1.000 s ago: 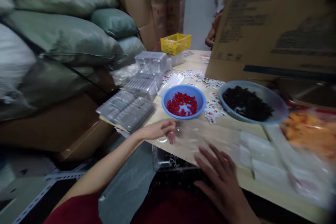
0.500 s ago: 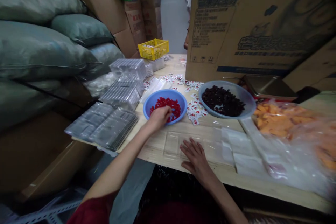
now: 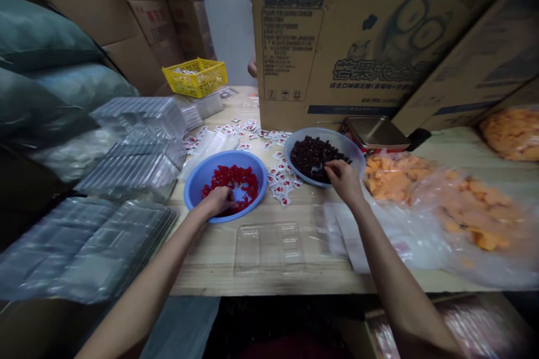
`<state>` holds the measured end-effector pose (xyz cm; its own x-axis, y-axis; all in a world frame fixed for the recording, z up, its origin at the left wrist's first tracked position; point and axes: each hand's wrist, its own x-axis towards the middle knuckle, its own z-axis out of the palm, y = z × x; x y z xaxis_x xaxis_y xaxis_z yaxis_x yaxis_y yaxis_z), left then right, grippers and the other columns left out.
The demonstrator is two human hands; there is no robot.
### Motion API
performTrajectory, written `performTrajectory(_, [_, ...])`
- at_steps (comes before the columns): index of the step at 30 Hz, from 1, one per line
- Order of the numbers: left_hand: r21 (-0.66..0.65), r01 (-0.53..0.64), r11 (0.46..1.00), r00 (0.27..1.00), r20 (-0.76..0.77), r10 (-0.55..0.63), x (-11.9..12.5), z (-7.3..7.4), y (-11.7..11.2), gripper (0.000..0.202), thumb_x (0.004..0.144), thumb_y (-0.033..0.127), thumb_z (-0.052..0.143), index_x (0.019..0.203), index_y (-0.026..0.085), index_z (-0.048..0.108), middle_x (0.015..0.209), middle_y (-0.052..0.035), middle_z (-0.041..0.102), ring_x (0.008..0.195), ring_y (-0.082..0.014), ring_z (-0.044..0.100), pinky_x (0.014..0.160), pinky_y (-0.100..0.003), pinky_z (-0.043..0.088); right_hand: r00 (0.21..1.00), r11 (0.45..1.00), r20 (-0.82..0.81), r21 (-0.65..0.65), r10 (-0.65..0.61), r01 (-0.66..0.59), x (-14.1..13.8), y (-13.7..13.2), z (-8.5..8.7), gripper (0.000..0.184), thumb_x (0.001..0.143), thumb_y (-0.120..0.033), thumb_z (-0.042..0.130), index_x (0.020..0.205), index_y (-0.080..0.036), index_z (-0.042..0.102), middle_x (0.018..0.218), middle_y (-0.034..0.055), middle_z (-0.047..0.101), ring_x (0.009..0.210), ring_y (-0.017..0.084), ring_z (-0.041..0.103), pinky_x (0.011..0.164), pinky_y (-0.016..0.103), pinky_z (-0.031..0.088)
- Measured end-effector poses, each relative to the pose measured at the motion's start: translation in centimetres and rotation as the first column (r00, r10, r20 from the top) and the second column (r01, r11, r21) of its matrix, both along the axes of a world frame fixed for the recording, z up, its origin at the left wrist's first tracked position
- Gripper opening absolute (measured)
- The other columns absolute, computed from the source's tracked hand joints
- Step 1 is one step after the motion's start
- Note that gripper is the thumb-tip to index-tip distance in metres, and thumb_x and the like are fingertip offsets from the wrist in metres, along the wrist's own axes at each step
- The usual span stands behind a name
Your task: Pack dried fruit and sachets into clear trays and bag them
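Note:
My left hand [image 3: 219, 201] is in the blue bowl [image 3: 192, 184], fingers curled down among the small red pieces [image 3: 231, 176]. Its fingertips are partly hidden, so what they hold does not show. Over the near right rim of the pale blue bowl [image 3: 352, 151] reaches my right hand [image 3: 344, 179], thumb and finger pinched at the dark, raisin-like pieces [image 3: 315, 151]. Whatever lies in that pinch is too small to make out. Between and below the hands, a clear plastic tray [image 3: 269, 247] with compartments lies on the wooden table.
Small printed sachets [image 3: 280, 182] lie scattered between the bowls. Stacked clear trays [image 3: 130, 165] fill the left side; a yellow basket [image 3: 196, 78] stands behind. Bagged orange pieces [image 3: 475, 207], a scale [image 3: 377, 132] and a large carton [image 3: 290, 84] occupy the right. Another person's hand [image 3: 252, 67] shows beside the carton.
My right hand has left the clear tray and moved up to the bowl of dark pieces. My left hand stays in the red pieces, nearer the bowl's front. The view has turned right.

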<state>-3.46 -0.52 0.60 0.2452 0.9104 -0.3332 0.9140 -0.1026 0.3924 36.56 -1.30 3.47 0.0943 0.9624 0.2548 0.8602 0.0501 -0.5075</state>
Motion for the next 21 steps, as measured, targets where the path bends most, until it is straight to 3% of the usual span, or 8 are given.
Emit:
performTrajectory(1, [0.003, 0.0, 1.0, 1.0, 0.017, 0.0, -0.1, 0.2, 0.0, 0.015, 0.069, 0.032, 0.071, 0.068, 0.019, 0.064, 0.068, -0.0032, 0.068, 0.071, -0.021, 0.064, 0.066, -0.026, 0.044, 0.992, 0.985, 0.117, -0.161, -0.038, 0.057, 0.5, 1.9, 0.1, 0.024, 0.092, -0.024, 0.057, 0.11, -0.016, 0.071, 0.112, 0.0111, 0.071, 0.104, 0.022, 0.066, 0.094, 0.033, 0.049])
performTrajectory(4, [0.068, -0.031, 0.997, 0.996, 0.08, 0.025, -0.1, 0.6, -0.2, 0.017, 0.074, 0.036, 0.067, 0.075, 0.019, 0.064, 0.074, -0.0033, 0.07, 0.072, -0.0201, 0.064, 0.068, -0.027, 0.044, 0.974, 0.934, 0.223, -0.334, -0.05, 0.125, 0.4, 6.2, -0.5, 0.019, 0.081, -0.014, 0.067, 0.098, -0.019, 0.075, 0.103, 0.0101, 0.074, 0.1, 0.023, 0.069, 0.087, 0.03, 0.051])
performTrajectory(8, [0.168, -0.17, 0.971, 0.961, 0.245, 0.126, -0.8, 0.8, -0.5, 0.016, 0.075, 0.035, 0.065, 0.08, 0.02, 0.066, 0.078, -0.0023, 0.072, 0.071, -0.0179, 0.064, 0.068, -0.027, 0.043, 0.969, 0.909, 0.245, -0.397, -0.026, 0.124, -1.2, 8.1, -1.8, 0.019, 0.072, -0.002, 0.068, 0.083, -0.017, 0.075, 0.092, 0.0119, 0.075, 0.09, 0.023, 0.07, 0.078, 0.026, 0.051])
performTrajectory(12, [0.216, -0.205, 0.955, 0.951, 0.274, 0.142, -1.5, 0.8, -0.8, 0.009, 0.073, 0.029, 0.065, 0.077, 0.021, 0.067, 0.074, -0.0006, 0.072, 0.07, -0.0172, 0.064, 0.066, -0.026, 0.043, 0.973, 0.919, 0.23, -0.378, -0.028, 0.116, -0.9, 7.9, -1.4, 0.016, 0.075, -0.004, 0.066, 0.087, -0.013, 0.073, 0.094, 0.0159, 0.073, 0.09, 0.025, 0.069, 0.078, 0.03, 0.051])
performTrajectory(14, [0.222, -0.231, 0.947, 0.948, 0.271, 0.168, -1.2, 0.8, -1.1, 0.01, 0.076, 0.03, 0.064, 0.076, 0.021, 0.067, 0.073, -0.0015, 0.072, 0.069, -0.0172, 0.063, 0.066, -0.026, 0.043, 0.974, 0.938, 0.221, -0.326, -0.048, 0.12, -0.2, 6.8, -0.6, 0.017, 0.08, -0.01, 0.064, 0.096, -0.013, 0.071, 0.099, 0.0149, 0.071, 0.094, 0.024, 0.067, 0.082, 0.031, 0.05])
performTrajectory(16, [0.255, -0.283, 0.925, 0.929, 0.314, 0.198, -0.4, 1.0, -1.5, 0.015, 0.08, 0.033, 0.061, 0.08, 0.019, 0.068, 0.075, -0.0025, 0.072, 0.069, -0.0168, 0.063, 0.067, -0.026, 0.044, 0.993, 0.982, 0.113, -0.182, -0.027, 0.047, 0.0, 4.3, 0.0, 0.02, 0.086, -0.016, 0.06, 0.103, -0.014, 0.068, 0.102, 0.0123, 0.069, 0.093, 0.022, 0.065, 0.082, 0.03, 0.049])
performTrajectory(19, [0.344, -0.301, 0.889, 0.91, 0.383, 0.16, 0.9, 1.6, -2.3, 0.022, 0.087, 0.036, 0.055, 0.089, 0.018, 0.069, 0.084, -0.0037, 0.074, 0.075, -0.0167, 0.066, 0.072, -0.026, 0.047, 0.95, 0.974, -0.221, 0.1, 0.221, -0.203, -1.6, -1.8, -0.5, 0.016, 0.088, -0.023, 0.057, 0.099, -0.017, 0.067, 0.093, 0.0067, 0.067, 0.081, 0.018, 0.062, 0.071, 0.028, 0.048])
performTrajectory(21, [0.339, -0.214, 0.916, 0.957, 0.26, 0.127, 1.5, 1.8, -2.4, 0.021, 0.089, 0.031, 0.053, 0.096, 0.019, 0.069, 0.096, -0.0059, 0.075, 0.086, -0.0184, 0.067, 0.08, -0.027, 0.048, 0.874, 0.935, -0.341, 0.051, 0.347, -0.351, -3.7, -6.1, -1.9, 0.014, 0.087, -0.026, 0.058, 0.096, -0.019, 0.066, 0.083, 0.0024, 0.064, 0.072, 0.017, 0.059, 0.063, 0.027, 0.045])
